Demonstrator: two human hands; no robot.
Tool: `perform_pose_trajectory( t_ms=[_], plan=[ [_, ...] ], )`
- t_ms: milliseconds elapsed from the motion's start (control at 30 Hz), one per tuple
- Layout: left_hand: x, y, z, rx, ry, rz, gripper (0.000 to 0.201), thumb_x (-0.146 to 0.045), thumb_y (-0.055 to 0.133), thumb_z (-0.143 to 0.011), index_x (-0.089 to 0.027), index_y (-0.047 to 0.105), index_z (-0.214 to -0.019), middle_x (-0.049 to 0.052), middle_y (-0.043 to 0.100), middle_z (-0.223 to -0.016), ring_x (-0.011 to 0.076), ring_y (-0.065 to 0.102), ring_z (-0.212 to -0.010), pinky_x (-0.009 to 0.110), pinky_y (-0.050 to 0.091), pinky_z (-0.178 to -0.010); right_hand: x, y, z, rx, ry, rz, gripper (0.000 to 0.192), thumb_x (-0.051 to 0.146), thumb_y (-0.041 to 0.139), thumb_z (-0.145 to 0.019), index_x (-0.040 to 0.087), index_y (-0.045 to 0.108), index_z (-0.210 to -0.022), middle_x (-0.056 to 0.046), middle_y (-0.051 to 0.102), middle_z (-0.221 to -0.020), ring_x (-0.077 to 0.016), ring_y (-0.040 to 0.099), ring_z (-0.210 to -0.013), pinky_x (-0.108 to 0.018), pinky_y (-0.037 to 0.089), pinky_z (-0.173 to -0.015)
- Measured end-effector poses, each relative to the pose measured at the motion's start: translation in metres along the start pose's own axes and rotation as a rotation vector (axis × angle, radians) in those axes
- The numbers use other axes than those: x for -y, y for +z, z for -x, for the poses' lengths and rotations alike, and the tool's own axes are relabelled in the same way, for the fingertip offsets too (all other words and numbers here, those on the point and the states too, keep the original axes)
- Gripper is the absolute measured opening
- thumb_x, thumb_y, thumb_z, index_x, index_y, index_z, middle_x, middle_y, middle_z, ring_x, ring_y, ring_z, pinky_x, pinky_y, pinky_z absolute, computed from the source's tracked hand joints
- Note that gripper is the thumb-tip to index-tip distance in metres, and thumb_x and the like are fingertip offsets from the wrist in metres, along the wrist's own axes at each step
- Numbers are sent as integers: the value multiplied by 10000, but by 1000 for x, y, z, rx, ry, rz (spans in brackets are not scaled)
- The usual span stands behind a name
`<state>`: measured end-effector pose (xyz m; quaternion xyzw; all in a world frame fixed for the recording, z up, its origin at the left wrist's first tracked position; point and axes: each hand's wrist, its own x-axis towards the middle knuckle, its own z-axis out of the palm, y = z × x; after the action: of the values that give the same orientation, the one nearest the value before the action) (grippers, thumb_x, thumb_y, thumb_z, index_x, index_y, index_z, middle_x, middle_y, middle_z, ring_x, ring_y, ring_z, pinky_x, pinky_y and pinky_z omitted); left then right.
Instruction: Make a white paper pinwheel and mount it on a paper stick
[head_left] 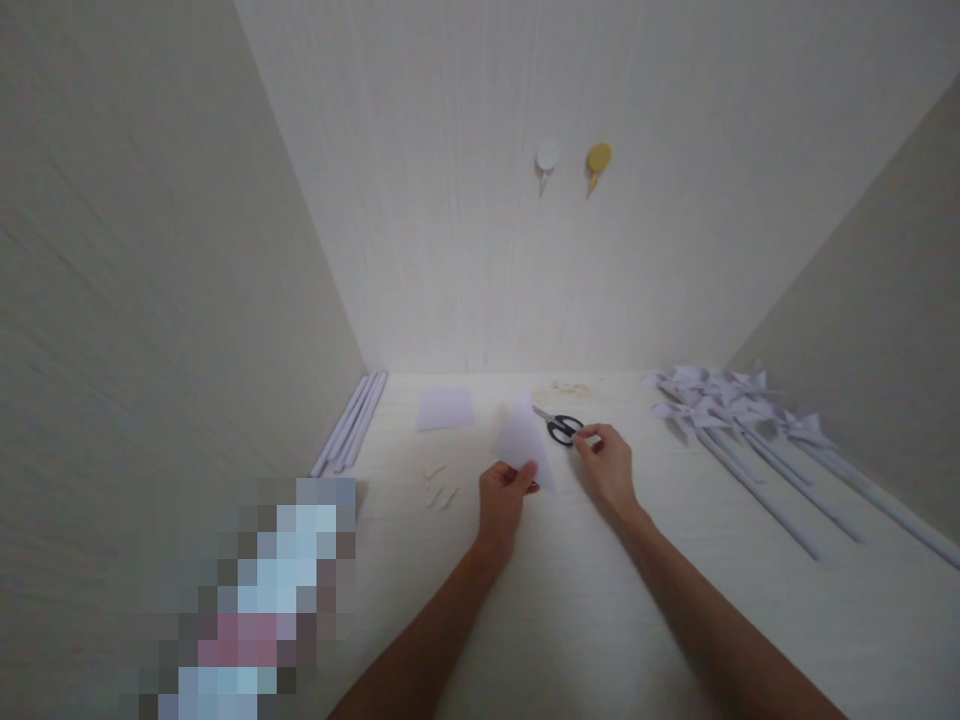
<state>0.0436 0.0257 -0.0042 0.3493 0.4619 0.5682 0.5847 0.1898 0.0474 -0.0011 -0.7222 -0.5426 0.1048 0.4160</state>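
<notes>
Between the thumb and fingers of my left hand is a pale triangular piece of paper, its point turned toward the wall. My right hand is closed at the handle loops of black-handled scissors, pinching one loop. The blades lie to the left, their tips close to the paper's right edge. A flat square sheet of paper lies to the left of my hands. Several thin, short pale strips are scattered left of my left hand.
Rolled paper sticks lie at the left near the wall. Paper pinwheels on sticks are piled at the right. Small pale bits lie behind the scissors. White and yellow hooks are on the back wall. A blurred patch covers the lower left.
</notes>
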Motion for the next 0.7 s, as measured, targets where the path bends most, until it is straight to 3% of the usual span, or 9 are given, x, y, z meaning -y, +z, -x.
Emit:
perform_pose_trajectory(
  t_ms=[133,267,367,467,567,667,700],
  plan=[
    [1,-2,0,12,46,-56,221,-307,660,-555,-116,556,-518,-8,540,-454,106,519,-457,239,421,-519,2,7,-27,105,-11,215,140,248,522,-696,176,546,-813,-75,539,-939,-183,510,-789,-282,361,-655],
    [2,-2,1,136,30,43,206,-285,613,-608,-108,619,-714,49,639,-616,162,602,-622,301,449,-645,-2,14,-41,178,-1,199,93,233,595,-645,174,528,-672,-63,551,-809,-204,523,-771,-288,338,-626],
    [-1,-1,2,156,-20,116,231,-222,613,-587,-111,594,-788,62,658,-705,177,618,-659,313,458,-652,-5,13,-43,200,18,135,118,189,596,-643,169,485,-606,-62,545,-751,-198,526,-752,-282,326,-616],
    [-4,-1,2,170,-38,167,292,-194,620,-564,-129,539,-837,52,656,-773,166,623,-620,300,467,-621,-8,3,-38,207,56,24,145,199,575,-664,176,446,-602,-40,526,-662,-174,516,-697,-265,324,-586],
    [-7,-2,0,134,-35,127,282,-213,637,-552,-142,481,-776,32,647,-693,159,621,-570,262,455,-564,-10,-14,-20,250,105,-140,178,318,529,-706,180,435,-646,-2,497,-565,-131,476,-552,-244,331,-509],
    [-8,-4,-3,87,-26,76,307,-234,653,-552,-144,474,-784,13,632,-624,142,609,-546,241,448,-541,-12,-31,6,372,161,-344,305,468,496,-698,169,458,-654,29,455,-498,-92,414,-442,-221,330,-431],
    [-7,-5,-4,77,-17,63,308,-240,655,-555,-137,492,-794,14,630,-626,132,602,-543,235,447,-538,-13,-36,15,475,237,-570,312,458,560,-656,158,476,-668,34,448,-503,-74,395,-434,-205,318,-420]
  ],
)
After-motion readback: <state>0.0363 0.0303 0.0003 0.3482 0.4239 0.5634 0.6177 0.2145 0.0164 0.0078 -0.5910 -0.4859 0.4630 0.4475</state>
